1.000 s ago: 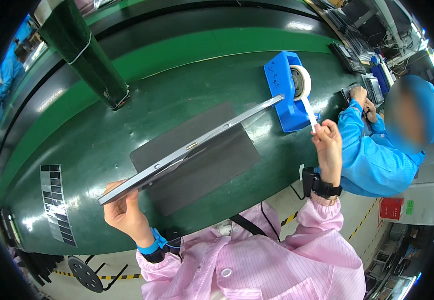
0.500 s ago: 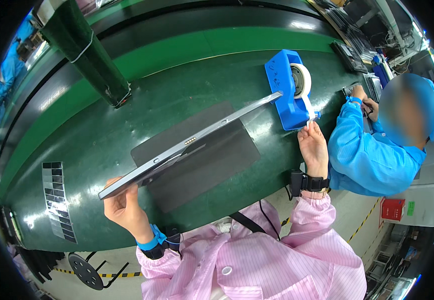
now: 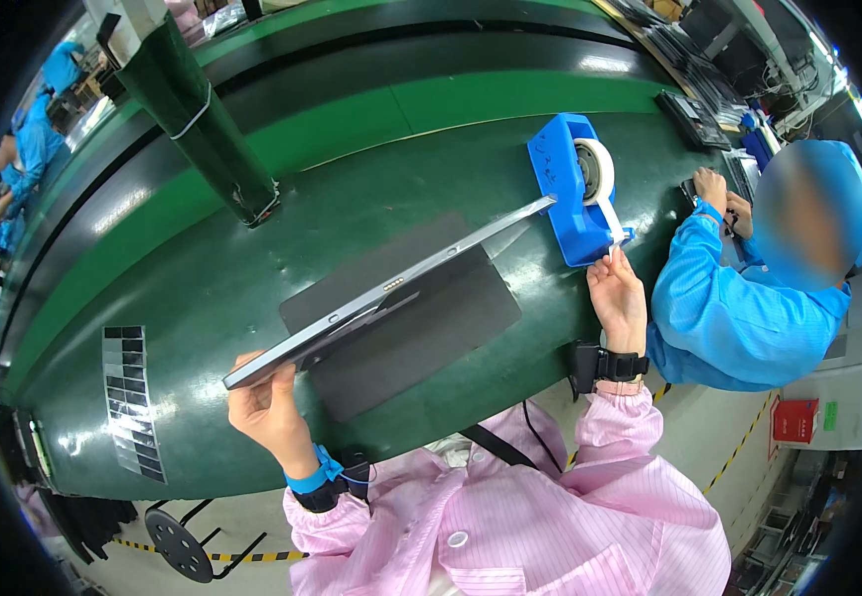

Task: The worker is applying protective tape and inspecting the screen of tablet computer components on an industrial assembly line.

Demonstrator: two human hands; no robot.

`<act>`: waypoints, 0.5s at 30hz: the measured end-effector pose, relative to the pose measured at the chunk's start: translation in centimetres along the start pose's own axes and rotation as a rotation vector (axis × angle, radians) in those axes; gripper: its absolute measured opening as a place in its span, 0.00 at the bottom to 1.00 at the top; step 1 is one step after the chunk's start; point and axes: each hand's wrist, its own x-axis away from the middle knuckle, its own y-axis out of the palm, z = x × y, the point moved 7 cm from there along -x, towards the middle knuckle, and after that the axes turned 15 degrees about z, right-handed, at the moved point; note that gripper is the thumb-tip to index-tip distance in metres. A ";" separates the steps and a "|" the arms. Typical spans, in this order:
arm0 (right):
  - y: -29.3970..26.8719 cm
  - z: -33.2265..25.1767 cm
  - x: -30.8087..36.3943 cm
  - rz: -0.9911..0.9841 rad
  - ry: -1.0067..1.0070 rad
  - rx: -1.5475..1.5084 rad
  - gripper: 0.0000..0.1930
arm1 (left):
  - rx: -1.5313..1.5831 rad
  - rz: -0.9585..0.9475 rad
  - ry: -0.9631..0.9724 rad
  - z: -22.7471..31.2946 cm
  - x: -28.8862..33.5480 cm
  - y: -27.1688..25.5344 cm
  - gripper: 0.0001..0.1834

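Head view. Your left hand (image 3: 274, 415) grasps one corner of a thin grey device (image 3: 391, 286), thumb on the near side. From those fingers the device slants away, up and to the right, edge turned toward the camera, above a dark grey mat (image 3: 451, 343). Its far end overlaps the blue dispenser (image 3: 557, 164) in view; contact cannot be told.

Your right hand (image 3: 618, 298) has its fingertips together at the lower end of the white tape (image 3: 605, 214), apparently pinching it. The dispenser stands just beyond those fingers. Well left of the left fingers lies a sheet of dark rectangles (image 3: 133, 402) on the green bench (image 3: 222, 288).

Progress, as judged: the device is in hand and a length of tape is drawn off; it runs unbroken to the roll, so separation remains. No tape shows on the device's visible edge.
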 end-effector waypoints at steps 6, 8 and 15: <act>-0.6 0.8 0.0 0.069 0.051 -0.028 0.09 | -0.023 0.000 -0.006 0.5 0.1 0.0 0.09; -0.7 0.6 0.0 0.059 0.050 -0.035 0.09 | -0.010 0.023 -0.021 0.2 0.3 -0.2 0.09; -0.1 0.9 1.0 0.200 -0.016 -0.048 0.10 | 0.015 0.000 -0.015 0.5 0.3 0.3 0.08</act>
